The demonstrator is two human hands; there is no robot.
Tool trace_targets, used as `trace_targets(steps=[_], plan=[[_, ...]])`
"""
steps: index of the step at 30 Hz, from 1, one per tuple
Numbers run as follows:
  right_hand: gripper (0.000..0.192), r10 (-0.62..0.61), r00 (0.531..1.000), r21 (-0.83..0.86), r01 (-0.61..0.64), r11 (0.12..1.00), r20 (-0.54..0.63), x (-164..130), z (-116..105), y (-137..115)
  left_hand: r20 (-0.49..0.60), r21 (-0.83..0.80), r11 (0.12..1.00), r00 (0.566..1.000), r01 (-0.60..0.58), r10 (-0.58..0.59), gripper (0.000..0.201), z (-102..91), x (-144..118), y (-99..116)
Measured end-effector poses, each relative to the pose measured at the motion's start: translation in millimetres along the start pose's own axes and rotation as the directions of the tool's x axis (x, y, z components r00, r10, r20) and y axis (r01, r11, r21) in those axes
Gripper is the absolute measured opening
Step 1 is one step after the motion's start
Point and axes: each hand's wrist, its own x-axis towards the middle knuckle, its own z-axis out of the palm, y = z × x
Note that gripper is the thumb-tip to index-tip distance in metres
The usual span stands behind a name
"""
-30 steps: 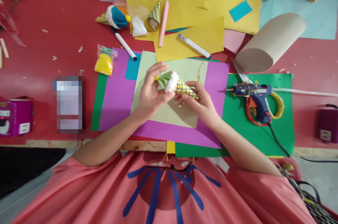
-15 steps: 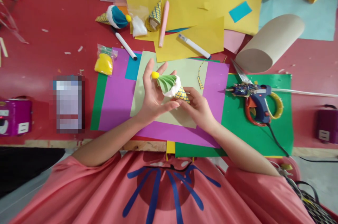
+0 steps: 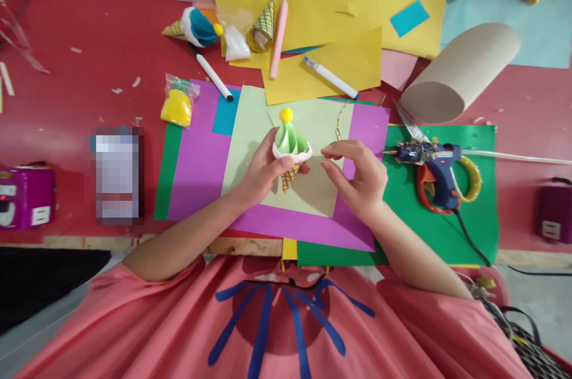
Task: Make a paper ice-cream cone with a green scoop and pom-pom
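Note:
My left hand (image 3: 265, 167) is closed round a craft ice cream cone (image 3: 292, 143), thumb in front and fingers behind. The cone stands upright: green pleated swirl, yellow ball on top, white fluffy rim, yellow base with blue crisscross lines. To its right, my right hand (image 3: 357, 173) is empty, thumb and forefinger apart. Under both hands lies a pale green sheet (image 3: 250, 114) on a purple sheet (image 3: 196, 152). A thin yellow patterned strip (image 3: 338, 129) lies just beyond my right hand.
At right, a blue glue gun (image 3: 440, 167) rests on scissors with its cord trailing. Behind it lies a cardboard tube (image 3: 465, 69). Markers (image 3: 330, 77), a blue-topped craft cone (image 3: 196, 27) and a bag of yellow clay (image 3: 177, 106) lie farther back. A pixelated object (image 3: 117, 176) sits left.
My right hand has let go of the cone's base and moved right. My left hand has turned the cone from lying sideways to upright, with the yellow ball now on top.

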Motion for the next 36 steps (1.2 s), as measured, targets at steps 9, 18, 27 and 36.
trace_targets(steps=[9,18,27,36], plan=[[0.027,-0.14,0.99,0.006,0.14,0.99,0.017,-0.3,2.1,-1.1,0.052,-0.006,0.982,0.98,0.191,-0.19,0.049,5.2,-9.2,3.5],[0.018,-0.113,0.994,-0.043,0.113,0.993,0.002,0.6,-0.4,-0.6,0.066,0.011,0.965,0.962,0.263,-0.263,0.049,6.3,-8.0,3.9],[0.012,0.021,1.0,0.011,-0.021,1.0,-0.009,0.0,2.6,-0.5,0.108,-0.136,0.922,0.931,0.362,-0.349,0.057,8.0,-4.6,2.6],[0.007,0.111,0.994,0.099,-0.11,0.989,0.002,1.3,4.1,0.4,0.195,-0.202,0.866,0.885,0.458,-0.422,0.06,8.6,-3.4,2.7]])
